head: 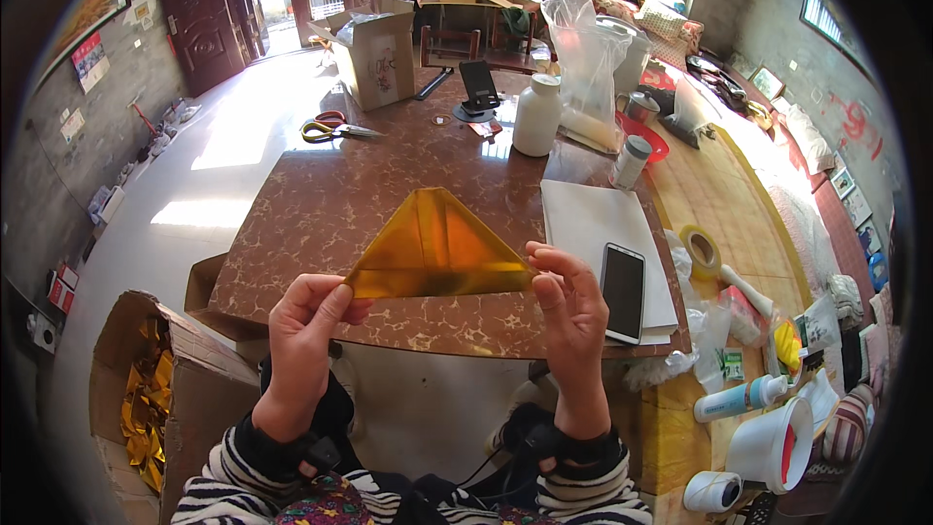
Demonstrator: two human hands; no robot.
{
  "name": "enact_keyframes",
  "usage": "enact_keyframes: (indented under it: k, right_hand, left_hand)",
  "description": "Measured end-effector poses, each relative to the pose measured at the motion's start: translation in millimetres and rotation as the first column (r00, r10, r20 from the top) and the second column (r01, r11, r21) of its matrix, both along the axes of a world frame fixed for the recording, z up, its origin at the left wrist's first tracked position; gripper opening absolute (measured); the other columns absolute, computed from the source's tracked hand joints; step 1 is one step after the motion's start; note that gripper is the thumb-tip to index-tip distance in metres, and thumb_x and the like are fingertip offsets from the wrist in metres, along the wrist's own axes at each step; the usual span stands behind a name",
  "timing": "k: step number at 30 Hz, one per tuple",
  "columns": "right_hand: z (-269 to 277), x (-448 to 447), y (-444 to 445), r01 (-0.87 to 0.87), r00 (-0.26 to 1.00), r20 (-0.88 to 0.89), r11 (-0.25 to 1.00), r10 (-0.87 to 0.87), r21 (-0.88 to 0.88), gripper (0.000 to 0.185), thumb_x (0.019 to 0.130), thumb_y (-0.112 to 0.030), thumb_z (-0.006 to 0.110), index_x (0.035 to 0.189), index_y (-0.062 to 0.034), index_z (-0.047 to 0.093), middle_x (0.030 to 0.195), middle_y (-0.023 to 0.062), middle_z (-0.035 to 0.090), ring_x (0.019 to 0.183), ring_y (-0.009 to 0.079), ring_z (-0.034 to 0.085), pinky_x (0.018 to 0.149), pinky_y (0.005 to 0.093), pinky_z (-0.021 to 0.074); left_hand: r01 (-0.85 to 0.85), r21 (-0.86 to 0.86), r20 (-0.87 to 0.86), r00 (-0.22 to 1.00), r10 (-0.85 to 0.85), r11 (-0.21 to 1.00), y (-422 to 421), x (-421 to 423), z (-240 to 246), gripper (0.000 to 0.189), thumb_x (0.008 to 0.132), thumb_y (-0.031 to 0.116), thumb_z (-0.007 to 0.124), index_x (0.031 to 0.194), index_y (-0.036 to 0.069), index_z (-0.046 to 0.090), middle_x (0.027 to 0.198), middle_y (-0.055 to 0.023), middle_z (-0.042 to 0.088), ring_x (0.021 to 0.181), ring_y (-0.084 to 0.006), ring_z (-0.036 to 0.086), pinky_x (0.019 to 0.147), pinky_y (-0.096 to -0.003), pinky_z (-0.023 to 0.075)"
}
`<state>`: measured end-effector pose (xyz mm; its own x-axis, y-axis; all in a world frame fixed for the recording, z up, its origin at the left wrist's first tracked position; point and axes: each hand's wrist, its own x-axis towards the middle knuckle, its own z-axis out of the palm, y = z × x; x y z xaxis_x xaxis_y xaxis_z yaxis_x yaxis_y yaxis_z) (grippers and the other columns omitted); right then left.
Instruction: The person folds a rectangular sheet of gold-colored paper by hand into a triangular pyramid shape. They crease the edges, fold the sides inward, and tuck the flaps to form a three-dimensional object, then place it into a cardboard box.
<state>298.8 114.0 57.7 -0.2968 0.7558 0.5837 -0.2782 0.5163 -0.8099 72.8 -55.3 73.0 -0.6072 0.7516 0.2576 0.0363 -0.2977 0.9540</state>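
Observation:
A folded sheet of shiny gold foil paper [437,251], shaped like a triangle with a blunt top, is held up above the near part of the marbled brown table [328,197]. My left hand [310,335] pinches its lower left corner between thumb and fingers. At the lower right corner is my right hand [572,313], its thumb and fingers around the tip, the index finger raised. Creases run down the middle of the foil and along its lower band.
Right on the table lie white paper [590,211] and a smartphone [623,292]. Farther back are a white bottle [538,117], a phone stand [477,91], scissors [339,129] and a cardboard box [379,62]. Folded gold foil pieces [146,408] fill a carton [197,408] at lower left.

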Motion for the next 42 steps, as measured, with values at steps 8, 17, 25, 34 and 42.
enact_keyframes:
  k: [8, 17, 25, 34, 42]
  right_hand:
    - [-0.5, -8.3, -6.4, -0.015, 0.999, -0.032, 0.999, 0.014, -0.030, 0.025, 0.102, -0.010, 0.071, 0.125, -0.0021, 0.067, 0.116, 0.0090, 0.073, 0.103, 0.0135, 0.068, 0.092, 0.0290, 0.0548]
    - [3.2, -10.8, -11.8, -0.140, 0.985, -0.129, 0.968, 0.115, -0.208, 0.019, 0.104, -0.004, 0.067, 0.121, 0.0029, 0.068, 0.108, 0.0062, 0.072, 0.095, 0.0108, 0.068, 0.087, 0.0239, 0.0561]
    - [4.9, -7.6, -10.0, -0.150, 0.989, -0.066, 0.922, 0.135, -0.357, 0.020, 0.105, -0.011, 0.066, 0.119, 0.0034, 0.070, 0.106, 0.0066, 0.072, 0.092, 0.0111, 0.069, 0.083, 0.0235, 0.0568]
    - [-0.6, -11.3, -7.1, -0.177, 0.984, -0.102, 0.887, 0.147, -0.426, 0.017, 0.107, -0.015, 0.064, 0.114, -0.0003, 0.069, 0.098, 0.0047, 0.072, 0.081, 0.0117, 0.067, 0.079, 0.0259, 0.0562]
    - [0.2, -13.6, -4.8, -0.137, 0.987, -0.144, 0.866, 0.076, -0.480, 0.019, 0.105, -0.011, 0.066, 0.120, 0.0002, 0.069, 0.099, 0.0052, 0.072, 0.078, 0.0100, 0.066, 0.074, 0.0239, 0.0581]
  left_hand:
    - [0.021, 0.001, 0.097, 0.995, -0.021, 1.000, -4.6, -5.6, -6.8, 0.012, 0.107, 0.012, 0.062, 0.114, 0.004, 0.066, 0.099, -0.0088, 0.076, 0.087, -0.0140, 0.074, 0.083, -0.0284, 0.0590]
    - [0.023, 0.000, 0.090, 0.996, -0.023, 1.000, -6.4, -5.9, -10.0, 0.012, 0.108, 0.012, 0.061, 0.116, 0.003, 0.064, 0.100, -0.0094, 0.075, 0.088, -0.0153, 0.074, 0.084, -0.0291, 0.0591]
    - [0.008, 0.056, 0.020, 1.000, -0.009, 0.998, -5.0, -5.2, -15.2, 0.011, 0.108, 0.010, 0.060, 0.115, 0.003, 0.064, 0.102, -0.0090, 0.075, 0.089, -0.0154, 0.073, 0.086, -0.0297, 0.0585]
    - [-0.052, 0.126, 0.072, 0.996, 0.043, 0.991, 6.1, -2.0, -18.3, 0.022, 0.106, 0.007, 0.062, 0.127, 0.002, 0.067, 0.108, -0.0079, 0.075, 0.093, -0.0143, 0.072, 0.088, -0.0287, 0.0571]
    - [0.025, 0.093, 0.004, 1.000, -0.025, 0.995, 10.0, 3.9, -14.2, 0.039, 0.103, 0.002, 0.065, 0.142, -0.002, 0.060, 0.119, -0.0079, 0.073, 0.105, -0.0127, 0.070, 0.096, -0.0259, 0.0547]
